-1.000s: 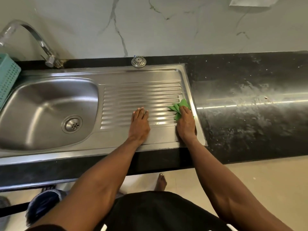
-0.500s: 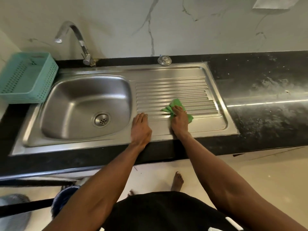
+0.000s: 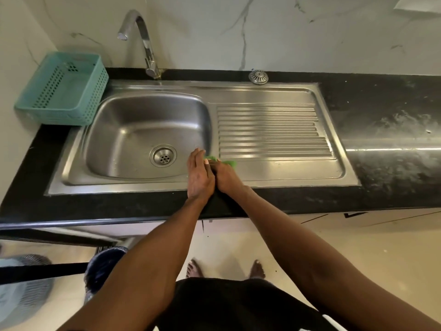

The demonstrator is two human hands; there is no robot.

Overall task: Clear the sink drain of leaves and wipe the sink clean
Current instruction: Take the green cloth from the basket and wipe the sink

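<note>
A stainless steel sink (image 3: 286,173) with a ribbed drainboard on its right is set in a black counter. Its round drain (image 3: 163,155) in the basin floor shows bare metal, with no leaves on it. My right hand (image 3: 226,176) presses a green cloth (image 3: 230,162) onto the sink's front rim, between basin and drainboard. My left hand (image 3: 199,174) stands on edge right beside it, fingers straight, touching the right hand and the cloth's left end. Most of the cloth is hidden under the hands.
A teal plastic basket (image 3: 63,89) sits at the counter's left end. The chrome tap (image 3: 143,41) rises behind the basin, and a loose metal strainer cap (image 3: 258,77) lies at the back. The black counter (image 3: 393,139) stretches right. A dark bin (image 3: 102,266) stands on the floor.
My right hand has slid the cloth leftward from the drainboard's right side to the basin's edge. My left hand has turned from lying flat to standing on edge against it.
</note>
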